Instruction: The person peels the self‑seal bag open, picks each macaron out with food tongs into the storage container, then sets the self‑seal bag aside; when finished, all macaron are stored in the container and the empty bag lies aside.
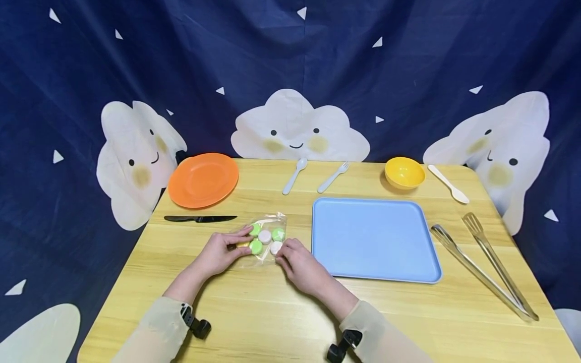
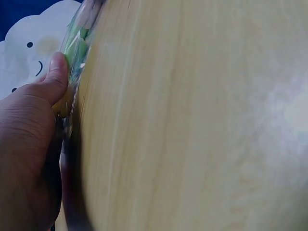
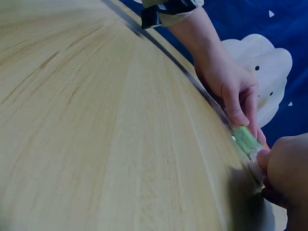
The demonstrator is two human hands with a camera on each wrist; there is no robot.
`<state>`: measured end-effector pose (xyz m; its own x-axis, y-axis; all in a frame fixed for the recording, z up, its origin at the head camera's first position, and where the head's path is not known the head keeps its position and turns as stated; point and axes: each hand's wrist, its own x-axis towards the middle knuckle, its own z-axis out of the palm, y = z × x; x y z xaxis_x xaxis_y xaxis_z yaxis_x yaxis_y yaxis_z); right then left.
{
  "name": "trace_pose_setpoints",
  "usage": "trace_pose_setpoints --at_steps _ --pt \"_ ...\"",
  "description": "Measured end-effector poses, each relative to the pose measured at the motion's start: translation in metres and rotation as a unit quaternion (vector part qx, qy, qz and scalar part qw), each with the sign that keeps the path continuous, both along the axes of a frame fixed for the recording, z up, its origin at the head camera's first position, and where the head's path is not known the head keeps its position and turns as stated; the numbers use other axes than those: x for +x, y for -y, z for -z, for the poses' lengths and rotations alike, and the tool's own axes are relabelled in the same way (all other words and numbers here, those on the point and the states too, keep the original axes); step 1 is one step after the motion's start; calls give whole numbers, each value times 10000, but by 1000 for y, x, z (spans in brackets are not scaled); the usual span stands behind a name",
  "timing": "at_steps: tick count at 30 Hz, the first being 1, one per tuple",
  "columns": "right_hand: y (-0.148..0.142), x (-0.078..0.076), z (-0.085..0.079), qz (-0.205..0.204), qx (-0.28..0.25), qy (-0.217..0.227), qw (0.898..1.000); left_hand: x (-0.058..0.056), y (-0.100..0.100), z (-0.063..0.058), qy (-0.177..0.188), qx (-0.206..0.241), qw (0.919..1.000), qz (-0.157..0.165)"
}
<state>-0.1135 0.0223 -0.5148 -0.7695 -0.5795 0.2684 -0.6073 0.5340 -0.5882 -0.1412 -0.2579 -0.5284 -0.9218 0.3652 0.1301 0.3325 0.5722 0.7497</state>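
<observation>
A clear plastic bag (image 1: 268, 262) lies low over the table, with several small round green, white and yellow pieces inside that look like macarons. My left hand (image 1: 220, 254) grips its left side, thumb near a green piece (image 1: 256, 246) and fingers at the upper left. At the lower right my right hand (image 1: 297, 262) pinches the bag beside a white piece (image 1: 275, 247). In the left wrist view, the left thumb (image 2: 57, 74) presses on the bag's near face. The right wrist view shows both hands at the bag, with the right hand (image 3: 284, 168) partly cut off by the frame.
A black knife (image 1: 200, 219) and an orange plate (image 1: 202, 180) lie left. At the back are a grey spoon (image 1: 294, 176), grey fork (image 1: 333, 177), yellow bowl (image 1: 405, 173) and white spoon (image 1: 448, 184). A blue tray (image 1: 375, 239) and metal tongs (image 1: 492, 272) lie right.
</observation>
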Motion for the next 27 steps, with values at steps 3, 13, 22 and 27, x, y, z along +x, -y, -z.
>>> trace_pose_setpoints --at_steps 3,13,22,27 --pt "-1 -1 0 47 -83 181 9998 0 1 0 -5 24 10000 -3" --pt "-6 1 -4 588 -755 710 9929 0 1 2 -90 115 9999 34" --pt "3 -2 -6 844 -444 132 9954 2 -1 0 -9 232 9997 55" --pt "-2 -3 -12 1243 -917 643 9859 1 1 1 -45 242 9997 50"
